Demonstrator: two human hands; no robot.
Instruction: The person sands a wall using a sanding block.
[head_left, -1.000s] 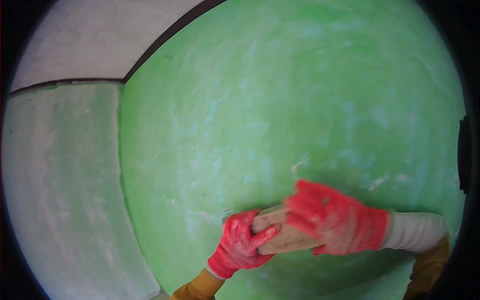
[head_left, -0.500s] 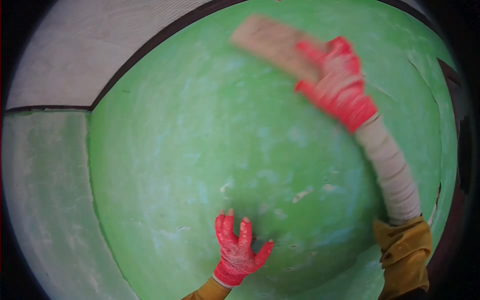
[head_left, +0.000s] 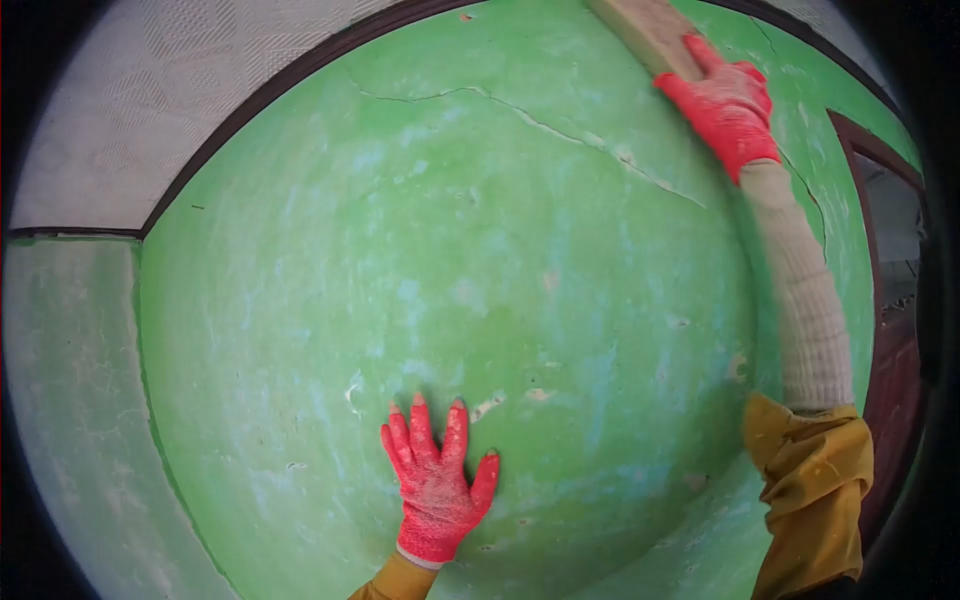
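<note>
A green plaster wall (head_left: 480, 270) with pale blue worn patches fills most of the view. High on its right side, my right hand (head_left: 728, 108) in a red dusty glove is closed on a tan rectangular block (head_left: 648, 35), which looks like a wooden sanding block or float. The block's far end runs out of the top of the view, and its face toward the wall is hidden. Low in the middle, my left hand (head_left: 438, 490), also red-gloved with bare fingertips, lies with fingers spread against the wall.
A long crack (head_left: 540, 122) crosses the upper wall. Dark trim (head_left: 270, 75) divides it from the patterned white ceiling (head_left: 200, 90). At the left is an adjoining wall (head_left: 75, 380); at the right, a dark brown frame (head_left: 865, 200). Chipped spots (head_left: 488, 405) show near my left hand.
My right hand has moved up and to the right with the block. The view has shifted, showing more of the crack and the right-hand frame. My left hand remains spread low on the wall.
</note>
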